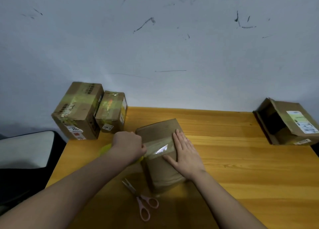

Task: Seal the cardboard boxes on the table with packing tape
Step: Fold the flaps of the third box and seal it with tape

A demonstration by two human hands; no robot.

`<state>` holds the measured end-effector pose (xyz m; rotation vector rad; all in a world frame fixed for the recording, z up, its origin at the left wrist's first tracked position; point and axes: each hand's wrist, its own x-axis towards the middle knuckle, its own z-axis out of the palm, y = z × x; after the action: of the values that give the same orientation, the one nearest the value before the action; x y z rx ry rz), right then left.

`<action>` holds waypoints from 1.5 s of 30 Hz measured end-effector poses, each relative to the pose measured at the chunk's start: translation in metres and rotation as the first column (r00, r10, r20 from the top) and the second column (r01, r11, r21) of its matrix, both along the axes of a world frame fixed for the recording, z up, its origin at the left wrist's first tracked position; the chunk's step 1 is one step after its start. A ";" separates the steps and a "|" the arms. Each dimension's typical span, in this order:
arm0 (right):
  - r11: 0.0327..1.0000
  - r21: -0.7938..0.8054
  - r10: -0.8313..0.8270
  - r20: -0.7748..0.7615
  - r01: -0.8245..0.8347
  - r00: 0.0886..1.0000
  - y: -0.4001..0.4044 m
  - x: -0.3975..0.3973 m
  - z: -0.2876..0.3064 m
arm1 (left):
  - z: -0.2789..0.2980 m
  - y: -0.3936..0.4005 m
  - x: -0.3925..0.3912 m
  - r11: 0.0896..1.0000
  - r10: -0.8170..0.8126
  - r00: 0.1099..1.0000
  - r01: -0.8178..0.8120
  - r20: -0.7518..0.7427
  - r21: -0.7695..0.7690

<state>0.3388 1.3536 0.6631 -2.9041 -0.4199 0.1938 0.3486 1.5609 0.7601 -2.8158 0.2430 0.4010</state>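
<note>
Right now I see the plain cardboard box (158,153) lying in the middle of the wooden table (241,159), its top face crossed by a strip of clear packing tape (159,147) that catches a bright glare. My right hand (185,153) lies flat on the box's right side with fingers straight and together, pressing the tape's right end down. My left hand (128,144) sits at the box's left edge with fingers curled, gripping the tape where it leaves the box; a yellowish tape roll (105,149) shows partly behind that wrist, mostly hidden by the hand and forearm.

Just in front of the box, on its near-left side, pink-handled scissors (138,197) lie on the table, blades slightly parted and pointing away toward the box, close to it but I cannot tell whether they touch.

Behind and left of the box, at the table's far-left corner, stand two taped boxes side by side: a taller carton (77,111) with yellowish tape and labels, and a smaller taped carton (111,111) touching its right side.

Well to the right of the box, at the far-right corner, an open box (286,123) lies on its side, its dark interior facing left and a white shipping label on top.

Behind everything rises a pale scuffed wall (155,47). Left of the table is a white-and-black chair seat (25,149).
</note>
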 end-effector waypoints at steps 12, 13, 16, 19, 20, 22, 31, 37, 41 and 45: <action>0.955 0.223 -0.216 0.081 0.194 0.973 0.028 0.009 0.008 | -0.059 0.016 -0.016 0.977 0.151 0.988 -0.152 -0.020 -0.150; 0.938 0.214 -0.298 0.099 0.272 0.949 0.039 0.015 0.009 | -0.058 0.016 -0.018 0.974 0.160 0.987 -0.161 -0.020 -0.158; 0.930 0.044 -0.366 0.041 0.364 0.930 0.067 0.026 0.008 | -0.055 0.013 -0.022 0.964 0.204 0.978 -0.209 -0.049 -0.165; 0.982 -0.147 -0.111 0.080 0.122 0.991 0.079 0.025 0.000 | -0.059 0.014 -0.022 0.940 0.247 0.967 -0.255 -0.065 -0.225; 0.986 -0.168 0.018 0.070 -0.006 0.997 0.085 0.023 -0.003 | -0.058 0.015 -0.022 0.938 0.244 0.968 -0.252 -0.062 -0.239; 0.961 -0.164 0.234 0.065 -0.221 0.970 0.099 0.017 -0.006 | -0.058 0.017 -0.020 0.936 0.221 0.973 -0.229 -0.060 -0.268; 0.986 -0.006 0.163 0.170 -0.164 0.972 0.067 0.007 -0.003 | -0.063 0.014 -0.018 0.944 0.168 0.980 -0.191 -0.104 -0.271; 0.967 -0.089 -0.235 0.045 0.238 0.971 0.085 -0.020 -0.009 | -0.065 0.007 -0.019 0.988 0.071 0.988 -0.089 -0.140 -0.125; 0.973 -0.143 -0.183 -0.005 0.180 0.983 0.080 -0.017 -0.006 | -0.073 0.015 -0.019 0.976 0.123 0.985 -0.142 -0.118 -0.163; 0.972 -0.140 -0.196 -0.031 0.190 0.980 0.079 -0.020 0.000 | -0.085 0.013 -0.021 0.981 0.122 0.977 -0.145 -0.176 -0.127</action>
<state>0.3191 1.4327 0.6629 -3.0442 -0.1192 0.2663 0.3273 1.5743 0.6747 -2.9479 0.1198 0.6788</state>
